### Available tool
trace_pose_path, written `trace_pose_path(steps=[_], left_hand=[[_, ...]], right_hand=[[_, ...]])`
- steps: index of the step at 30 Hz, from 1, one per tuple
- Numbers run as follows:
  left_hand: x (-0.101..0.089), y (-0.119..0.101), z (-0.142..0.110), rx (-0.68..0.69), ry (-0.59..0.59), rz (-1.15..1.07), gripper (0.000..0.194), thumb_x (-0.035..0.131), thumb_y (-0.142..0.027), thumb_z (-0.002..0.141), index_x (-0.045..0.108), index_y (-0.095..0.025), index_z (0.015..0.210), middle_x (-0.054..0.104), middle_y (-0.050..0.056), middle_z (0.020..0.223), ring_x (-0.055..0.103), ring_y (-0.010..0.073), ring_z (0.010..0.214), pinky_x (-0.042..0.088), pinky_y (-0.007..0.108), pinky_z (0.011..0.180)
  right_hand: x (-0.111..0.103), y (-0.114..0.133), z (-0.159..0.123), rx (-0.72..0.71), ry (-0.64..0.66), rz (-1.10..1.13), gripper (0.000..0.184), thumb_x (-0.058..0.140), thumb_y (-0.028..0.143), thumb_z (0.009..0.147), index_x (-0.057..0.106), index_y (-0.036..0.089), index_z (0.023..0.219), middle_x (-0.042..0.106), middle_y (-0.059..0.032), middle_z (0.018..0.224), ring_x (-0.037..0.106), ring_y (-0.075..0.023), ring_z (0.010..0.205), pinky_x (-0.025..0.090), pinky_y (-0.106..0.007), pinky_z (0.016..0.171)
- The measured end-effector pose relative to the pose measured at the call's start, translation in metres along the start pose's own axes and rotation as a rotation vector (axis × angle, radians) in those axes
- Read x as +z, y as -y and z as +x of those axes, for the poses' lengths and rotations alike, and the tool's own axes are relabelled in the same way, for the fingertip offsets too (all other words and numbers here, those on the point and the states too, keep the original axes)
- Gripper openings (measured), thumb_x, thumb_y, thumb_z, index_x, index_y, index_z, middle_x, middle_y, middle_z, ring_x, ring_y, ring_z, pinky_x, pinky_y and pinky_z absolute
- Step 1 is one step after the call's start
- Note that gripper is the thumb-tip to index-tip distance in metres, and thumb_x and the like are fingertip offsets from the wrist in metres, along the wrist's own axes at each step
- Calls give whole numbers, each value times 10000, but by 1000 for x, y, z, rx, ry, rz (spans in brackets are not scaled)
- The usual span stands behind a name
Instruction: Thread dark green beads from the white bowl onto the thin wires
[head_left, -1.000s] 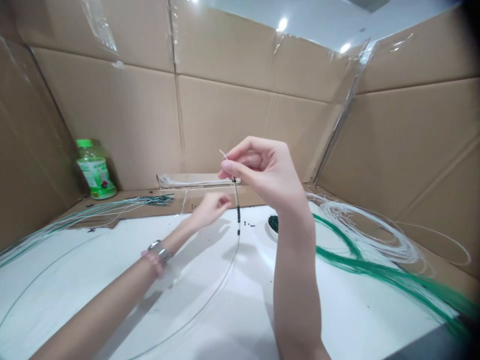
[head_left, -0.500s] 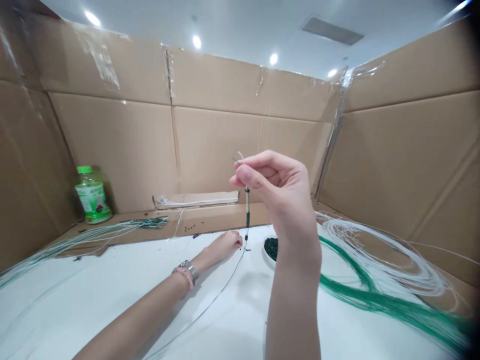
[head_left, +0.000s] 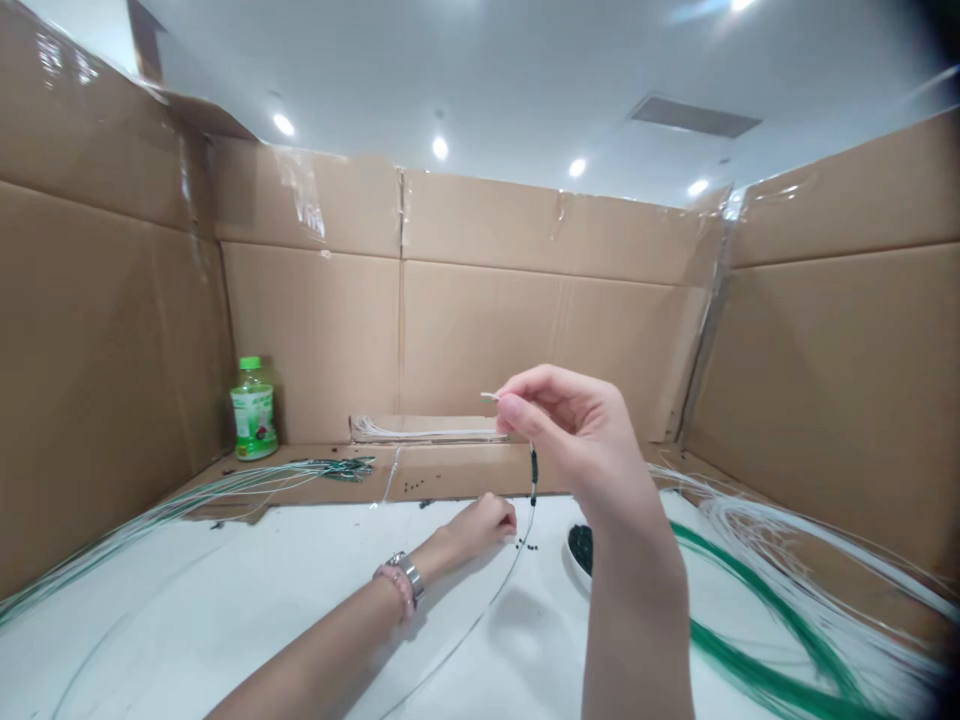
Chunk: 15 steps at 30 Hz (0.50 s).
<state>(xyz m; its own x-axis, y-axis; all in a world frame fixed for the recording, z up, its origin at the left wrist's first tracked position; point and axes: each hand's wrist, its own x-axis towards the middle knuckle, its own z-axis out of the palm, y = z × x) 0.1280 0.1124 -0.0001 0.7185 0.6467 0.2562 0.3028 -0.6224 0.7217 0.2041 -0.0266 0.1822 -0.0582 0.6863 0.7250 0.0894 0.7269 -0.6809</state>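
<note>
Head view, and the two hands are working apart: the right hand is up in the air, thumb and forefinger pinched on the top end of a thin pale cord; that high pinch lets the cord drop straight, so the short run of dark beads threaded on it hangs clear of the table, in plain sight just below the fingers; lower down, the cord seems to curve away across the white tabletop; meanwhile the left hand lies low on the table, fingers curled, close beside the cord, though whether it is pinching anything I cannot tell; a few loose beads sit just past those fingertips, and a white bowl of dark beads stands nearby, under the right forearm, handy for either hand; over on the right, a pile of white strands and green strands sprawls well out of the working space; on the left, another sheaf of strands stretches along the table edge, and a green-capped bottle waits by the cardboard wall, kept well back from the beads.
</note>
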Motion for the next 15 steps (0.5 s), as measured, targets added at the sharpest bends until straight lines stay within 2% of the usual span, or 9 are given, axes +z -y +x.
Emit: trace_pose_path(steps=[2,5,7,10,12,15], left_hand=[[-16,-15,-3,33,-119,-93,286,558,-339,908,594,-134,1104,625,81,1096,623,197,939,539,383,810],[-54,-45,-18,84,-310,-246,301,590,-402,865,632,-106,890,676,74,876,637,179,808,530,312,736],[-81,-69,-40,127,-419,-343,343,604,-454,833,623,-112,819,671,56,754,629,156,708,518,274,668],[-113,-104,-80,193,-576,-453,305,643,-454,801,617,-154,853,675,29,767,621,119,682,509,226,641],[-123,-121,-104,252,-646,-590,229,710,-378,760,633,-166,800,675,14,724,611,97,633,508,196,601],[-126,-133,-123,343,-621,-738,115,749,-269,738,677,-190,781,700,2,709,618,78,602,521,168,588]], right_hand=[[3,-1,1,21,21,-32,103,685,245,774,653,176,704,613,23,627,584,-87,584,484,-189,546],[8,-2,0,30,44,-46,105,680,248,776,644,179,705,603,23,629,574,-86,563,459,-181,497],[13,-2,-1,21,62,-34,85,679,220,776,645,187,705,613,24,635,593,-87,573,481,-175,518],[23,-1,-3,-14,51,-68,85,679,200,780,651,200,700,631,24,649,614,-93,618,520,-182,601],[30,0,-4,-31,36,-110,84,678,212,785,660,206,704,639,17,655,618,-104,631,531,-194,616],[42,2,-8,-69,36,-139,75,671,220,796,668,213,721,650,9,668,633,-117,640,538,-193,591]])
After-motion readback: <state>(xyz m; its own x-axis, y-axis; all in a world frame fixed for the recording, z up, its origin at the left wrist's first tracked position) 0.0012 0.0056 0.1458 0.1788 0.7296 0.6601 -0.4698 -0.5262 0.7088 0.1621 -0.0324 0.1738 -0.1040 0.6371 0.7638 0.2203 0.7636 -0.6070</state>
